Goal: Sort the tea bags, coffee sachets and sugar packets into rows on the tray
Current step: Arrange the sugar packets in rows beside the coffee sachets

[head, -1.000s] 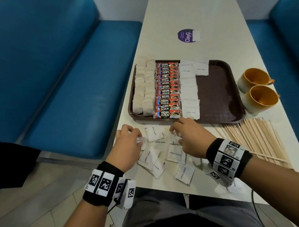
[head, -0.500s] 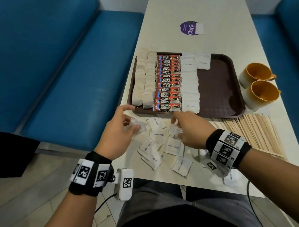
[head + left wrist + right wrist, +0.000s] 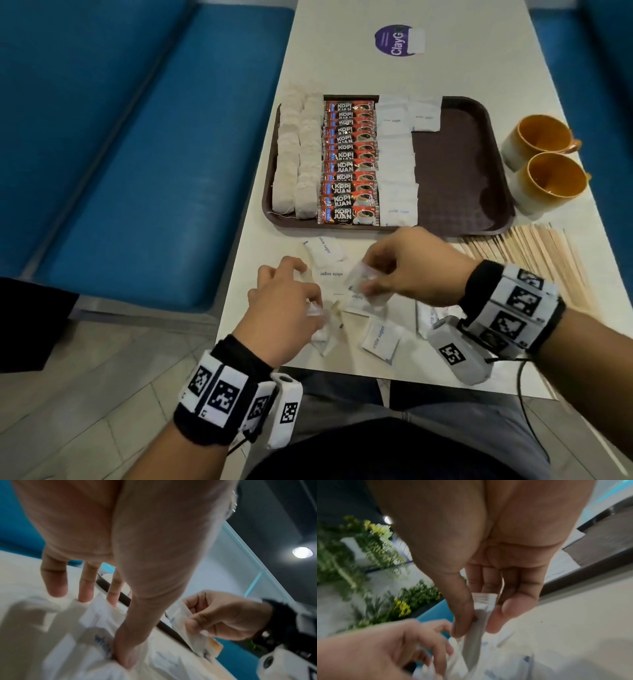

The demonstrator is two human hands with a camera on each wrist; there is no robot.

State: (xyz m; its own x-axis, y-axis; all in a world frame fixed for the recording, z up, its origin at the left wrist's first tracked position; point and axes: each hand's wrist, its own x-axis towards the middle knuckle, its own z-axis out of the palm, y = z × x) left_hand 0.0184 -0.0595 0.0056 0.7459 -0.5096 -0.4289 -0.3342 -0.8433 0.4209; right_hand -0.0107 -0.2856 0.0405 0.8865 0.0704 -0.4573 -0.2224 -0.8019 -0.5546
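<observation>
A: Where the tray (image 3: 455,164) sits on the table (image 3: 342,61), how much of it is taken?

B: The left part. Two rows of tea bags (image 3: 296,161) run along its left edge, the coffee sachets (image 3: 349,161) form a row beside them, and the sugar packets (image 3: 397,161) make a third row, with one more packet begun at the far rim. The brown floor to the right of that is bare up to the right rim.

A: And the hands?

B: Both are over the near strip of table, between the tray's near rim and the table's front edge. The right hand (image 3: 411,267) pinches a white packet (image 3: 363,281) between thumb and fingers, lifted off the table. The left hand (image 3: 284,308) has its thumb pressed onto loose sugar packets (image 3: 380,337) with a finger curled against them; the other fingers (image 3: 54,580) hang straight.

A: What crowds the edges?

B: Wooden stirrers (image 3: 534,260) lie fanned beside the right wrist, near the tray's near right corner. Two mugs (image 3: 544,161) stand just beside the tray's right rim. A blue bench (image 3: 137,154) runs along the table's left edge.
</observation>
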